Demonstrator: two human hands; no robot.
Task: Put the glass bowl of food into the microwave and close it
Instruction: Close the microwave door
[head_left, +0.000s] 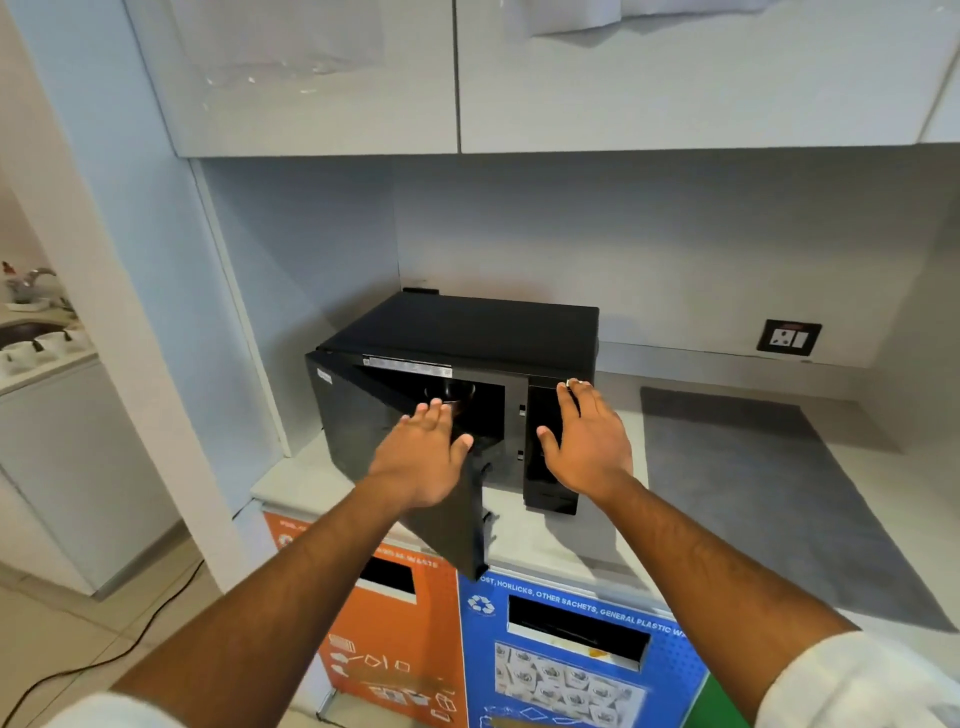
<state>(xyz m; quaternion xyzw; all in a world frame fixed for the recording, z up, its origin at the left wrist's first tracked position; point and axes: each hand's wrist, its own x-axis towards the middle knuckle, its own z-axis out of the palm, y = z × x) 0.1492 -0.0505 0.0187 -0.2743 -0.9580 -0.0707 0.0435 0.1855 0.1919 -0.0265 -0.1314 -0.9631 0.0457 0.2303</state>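
Observation:
A black microwave (467, 327) stands on the pale counter, its door (358, 421) swung partly open to the left. Inside the dark cavity sits the glass bowl (453, 396), only its rim and part of its side visible; its food cannot be made out. My left hand (423, 457) is flat against the outer face of the door near its free edge, fingers spread, holding nothing. My right hand (587, 441) rests open against the microwave's control panel, fingertips at its top edge.
A grey mat (769, 499) lies on the counter (545, 540) right of the microwave. A wall socket (788, 338) is behind it. Orange (395, 649) and blue (571, 665) waste bins stand below the counter. White cabinets (519, 73) hang overhead. A sink area (36, 332) is far left.

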